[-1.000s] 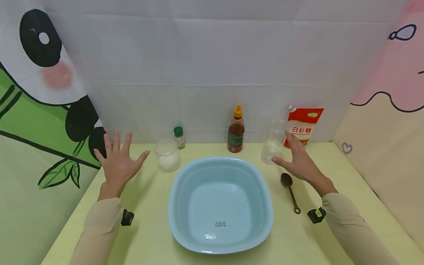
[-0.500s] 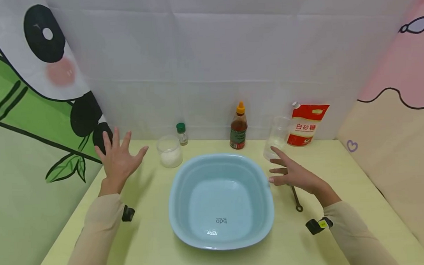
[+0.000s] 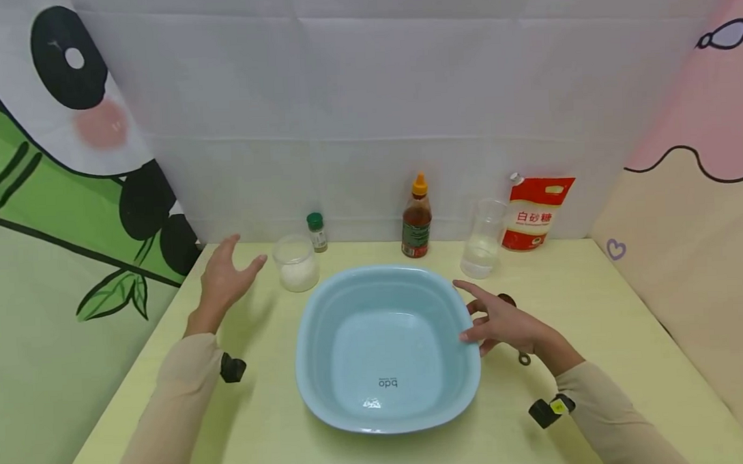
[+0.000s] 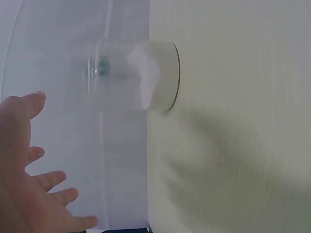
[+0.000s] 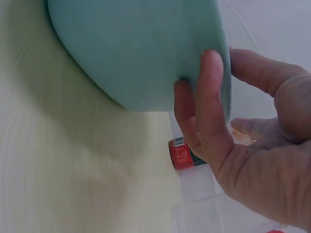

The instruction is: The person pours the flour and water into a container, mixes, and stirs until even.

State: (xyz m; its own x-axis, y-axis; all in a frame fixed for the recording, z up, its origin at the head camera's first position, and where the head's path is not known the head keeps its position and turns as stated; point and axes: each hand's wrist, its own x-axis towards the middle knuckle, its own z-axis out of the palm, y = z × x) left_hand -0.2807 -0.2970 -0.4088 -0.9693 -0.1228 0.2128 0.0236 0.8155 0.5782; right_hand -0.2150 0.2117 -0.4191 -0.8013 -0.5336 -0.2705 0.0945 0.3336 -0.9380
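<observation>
A light blue plastic basin [image 3: 385, 354] sits in the middle of the table. My right hand [image 3: 504, 323] grips its right rim: in the right wrist view the thumb lies over the rim while fingers curl against the outer wall of the basin [image 5: 141, 53]. Behind that hand a dark spoon [image 3: 524, 358] is partly hidden. My left hand [image 3: 224, 281] hovers left of the basin, touching nothing, its thumb and fingers spread apart. Nearest to it stands a clear glass [image 3: 298, 272] holding white grains, also seen in the left wrist view.
Along the back stand a small green-capped jar [image 3: 316, 230], a sauce bottle [image 3: 416, 223] with an orange nozzle, and a tall clear glass [image 3: 481, 248] with clear liquid. A red and white pouch [image 3: 533, 216] leans at the back right. Printed cloth walls enclose the table [image 3: 261, 427].
My right hand has come down and left from beside the tall glass and taken hold of the basin's rim. My left hand has turned and moved slightly right. The basin stays in place.
</observation>
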